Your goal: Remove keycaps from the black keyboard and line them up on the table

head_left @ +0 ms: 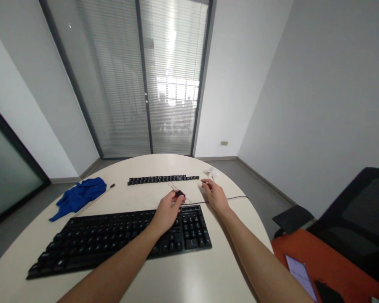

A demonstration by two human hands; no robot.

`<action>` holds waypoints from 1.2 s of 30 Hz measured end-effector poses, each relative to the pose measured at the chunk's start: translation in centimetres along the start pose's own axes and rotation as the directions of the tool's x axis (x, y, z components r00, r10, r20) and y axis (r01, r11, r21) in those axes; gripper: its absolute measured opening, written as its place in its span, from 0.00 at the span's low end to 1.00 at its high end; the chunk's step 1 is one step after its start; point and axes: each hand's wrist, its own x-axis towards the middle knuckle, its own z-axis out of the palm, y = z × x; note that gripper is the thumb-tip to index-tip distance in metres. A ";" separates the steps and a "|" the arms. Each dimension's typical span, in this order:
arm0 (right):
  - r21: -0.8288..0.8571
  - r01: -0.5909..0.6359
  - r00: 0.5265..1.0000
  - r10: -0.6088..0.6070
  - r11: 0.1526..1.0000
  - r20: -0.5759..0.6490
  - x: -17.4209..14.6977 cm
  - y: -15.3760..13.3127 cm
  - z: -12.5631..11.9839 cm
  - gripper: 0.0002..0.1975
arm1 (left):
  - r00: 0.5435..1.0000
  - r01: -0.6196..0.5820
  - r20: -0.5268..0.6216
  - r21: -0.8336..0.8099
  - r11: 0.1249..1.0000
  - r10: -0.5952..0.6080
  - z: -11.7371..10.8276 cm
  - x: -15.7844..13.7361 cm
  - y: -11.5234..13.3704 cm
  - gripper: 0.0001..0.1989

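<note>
My left hand [168,209] is closed above the upper right part of the black keyboard [126,231]. Between its thumb and fingers sits a small black keycap [180,193]. My right hand [215,195] is beside the right end of a row of loose black keycaps [158,179]. Its fingers are drawn together, with a dark speck at the tips too small to name. The row runs across the table behind the keyboard.
A blue cloth [82,195] lies at the left, beside a thin brush [96,198]. Crumpled white tissue [212,172] rests behind my right hand. The keyboard cable [236,197] crosses the white table [189,277]. An orange chair [322,261] holding a phone [300,275] stands at the right.
</note>
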 end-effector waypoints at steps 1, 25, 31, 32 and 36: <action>-0.022 -0.024 1.000 0.024 0.999 -0.001 0.1 0.2 0.0 0.17 | 1.000 0.000 0.003 -0.001 1.000 0.000 0.0 0.0 0.0 0.14; -0.230 -0.208 0.975 0.183 0.951 -0.124 5.6 2.9 0.6 0.17 | 0.999 -0.047 -0.002 0.131 0.990 0.047 0.0 0.0 0.0 0.11; -0.215 -0.157 0.987 0.152 0.964 -0.042 5.8 3.0 0.7 0.15 | 0.999 -0.045 0.012 0.176 0.983 0.043 0.1 -0.1 0.0 0.12; -0.219 -0.159 0.987 0.154 0.963 -0.038 5.8 3.0 0.8 0.15 | 0.999 -0.045 0.015 0.178 0.983 0.043 0.1 -0.1 0.0 0.12; -0.239 -0.171 0.985 0.167 0.956 -0.036 6.0 2.9 1.2 0.15 | 0.999 -0.040 0.016 0.184 0.982 0.038 0.0 0.0 -0.2 0.13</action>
